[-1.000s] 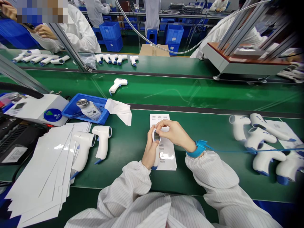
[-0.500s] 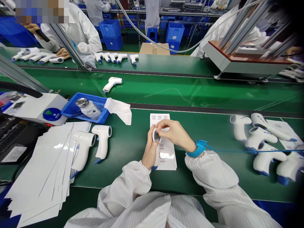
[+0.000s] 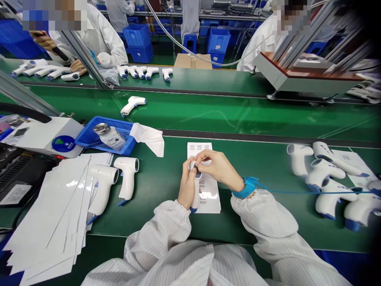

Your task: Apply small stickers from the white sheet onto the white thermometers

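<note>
- One white gun-shaped device is being grasped by the left hand, at the frame's centre.
- The right hand is touching its screen end with pinched fingertips; whether they are gripping anything, I cannot tell.
- Behind both, a printed sheet is lying on the green tabletop.
- Several similar devices are lying at right.

A conveyor, white-coated workers and crates show a factory.
</note>
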Available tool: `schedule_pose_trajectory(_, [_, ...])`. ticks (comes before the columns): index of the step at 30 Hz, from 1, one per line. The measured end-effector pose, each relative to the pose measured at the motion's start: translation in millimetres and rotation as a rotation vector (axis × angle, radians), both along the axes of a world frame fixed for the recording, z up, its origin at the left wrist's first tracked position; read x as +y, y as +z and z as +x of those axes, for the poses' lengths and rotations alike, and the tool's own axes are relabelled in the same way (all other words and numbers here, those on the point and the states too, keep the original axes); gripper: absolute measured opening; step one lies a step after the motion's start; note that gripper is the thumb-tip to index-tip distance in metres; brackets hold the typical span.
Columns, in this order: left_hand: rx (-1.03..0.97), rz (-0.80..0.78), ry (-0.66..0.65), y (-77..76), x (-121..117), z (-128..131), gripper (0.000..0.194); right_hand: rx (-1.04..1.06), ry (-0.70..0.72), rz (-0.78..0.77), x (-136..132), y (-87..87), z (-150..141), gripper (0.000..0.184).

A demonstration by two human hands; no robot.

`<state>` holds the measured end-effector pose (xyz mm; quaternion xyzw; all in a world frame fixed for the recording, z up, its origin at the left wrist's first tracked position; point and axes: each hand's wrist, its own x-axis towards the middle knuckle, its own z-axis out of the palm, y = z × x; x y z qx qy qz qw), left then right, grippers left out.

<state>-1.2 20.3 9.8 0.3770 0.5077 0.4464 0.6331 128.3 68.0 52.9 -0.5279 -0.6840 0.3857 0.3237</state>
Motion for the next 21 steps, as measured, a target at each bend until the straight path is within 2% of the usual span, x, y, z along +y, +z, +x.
schedule_pose_trajectory(3, [-0.009, -0.031, -0.004, 0.2, 0.8, -0.1, 0.041, 0.114, -0.018, -0.066, -1.5, -2.5, 2.6, 0.005])
schedule_pose_trajectory(7, [-0.017, -0.056, -0.003, 2.9, -2.6, -2.6, 0.041, 0.223, -0.115, -0.169, -9.1, -7.8, 7.6, 0.018])
schedule_pose_trajectory(10, [0.029, -0.026, 0.017, 9.8, -5.8, -3.6, 0.041, 0.219, -0.131, -0.128, -19.5, -7.6, 7.2, 0.017])
schedule_pose_trajectory(15, [0.158, 0.096, 0.032, 22.3, -8.1, -4.5, 0.037, 0.186, -0.131, 0.049, -35.1, 4.8, -0.5, 0.013])
schedule_pose_trajectory(21, [0.174, 0.146, 0.033, 25.0, -8.5, -7.2, 0.036, 0.11, -0.173, 0.042, -44.2, 14.1, -6.6, 0.011])
